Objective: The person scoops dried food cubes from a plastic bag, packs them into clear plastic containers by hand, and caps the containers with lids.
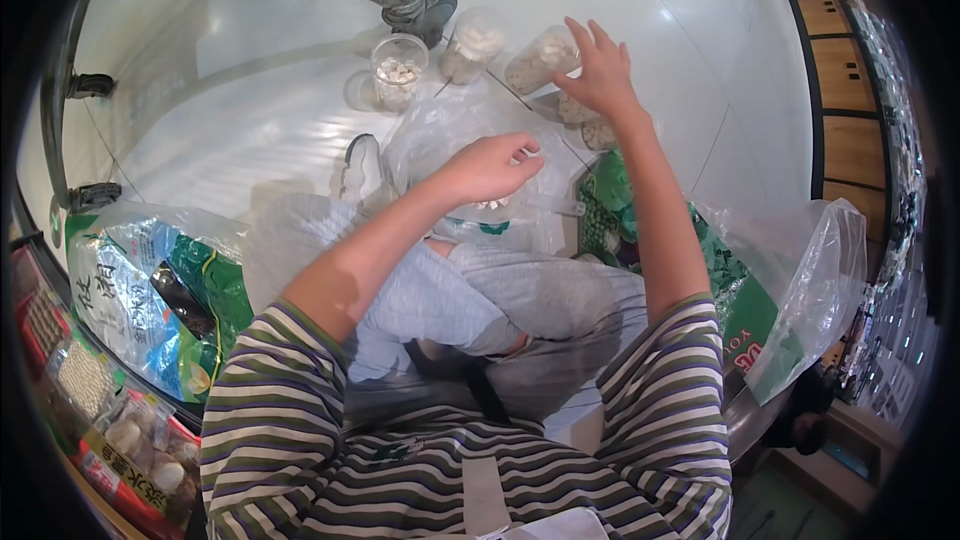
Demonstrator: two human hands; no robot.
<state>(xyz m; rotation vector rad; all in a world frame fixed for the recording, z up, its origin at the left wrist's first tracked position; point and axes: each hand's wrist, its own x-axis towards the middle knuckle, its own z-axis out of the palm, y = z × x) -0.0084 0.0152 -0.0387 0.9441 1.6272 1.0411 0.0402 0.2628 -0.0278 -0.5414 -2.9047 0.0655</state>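
My left hand [490,168] hovers over a clear plastic bag [425,135] in front of my crossed legs, its fingers curled inward. Whatever those fingers hold, if anything, is hidden. Some small pale pieces [492,204] show just below that hand. My right hand [602,75] is stretched out with fingers spread, beside a clear cup of pale pieces [543,60] that leans to one side; I cannot tell whether they touch. Another filled cup [473,45] stands left of it, and an open cup with white chunks [398,83] is farther left. More filled containers [598,134] are partly under my right wrist.
A metal rack leg [420,15] reaches down close behind the cups. Green mesh packaging [600,205] and a large plastic bag [800,280] lie on the right. Bagged packages [150,290] and a bin of packed goods [110,400] line the left. Wooden drawers [840,85] border the right.
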